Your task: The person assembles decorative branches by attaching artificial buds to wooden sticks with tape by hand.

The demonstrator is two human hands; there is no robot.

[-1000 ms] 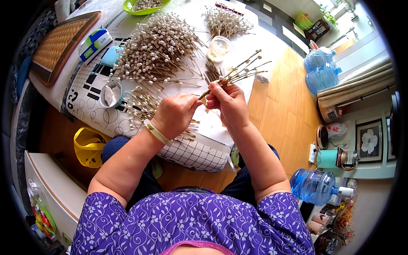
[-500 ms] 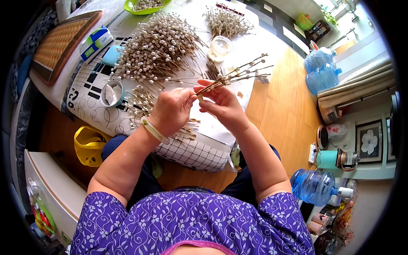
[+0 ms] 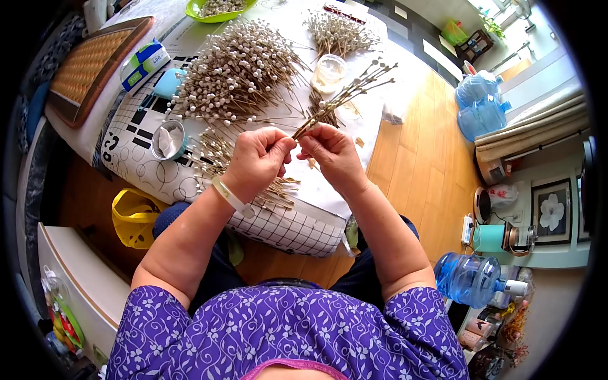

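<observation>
Between both hands is a thin bunch of brown budded stems [image 3: 354, 88], slanting up and to the right. My left hand [image 3: 256, 158] is closed at the lower end of the stems. Thumb and fingertips of my right hand [image 3: 332, 152] pinch the same bunch just above. Behind the hands lies a big heap of stems with white round buds [image 3: 234, 69]. Short loose stems [image 3: 212, 152] are left of and beneath my left wrist. An open clear tub [image 3: 329, 71] stands beyond my right hand, with a smaller budded bundle [image 3: 339, 35] behind it.
On the table's left are a round tin with white tissue [image 3: 168, 140], a blue box [image 3: 170, 83] and a tissue pack [image 3: 144, 64]. A green basin [image 3: 218, 9] sits at the back. A yellow bag [image 3: 134, 218] is at lower left, a large water bottle [image 3: 467, 278] at right.
The held bunch has swung to point more steeply upward. My right hand's fingers, spread behind the stems before, have closed into a pinch on them.
</observation>
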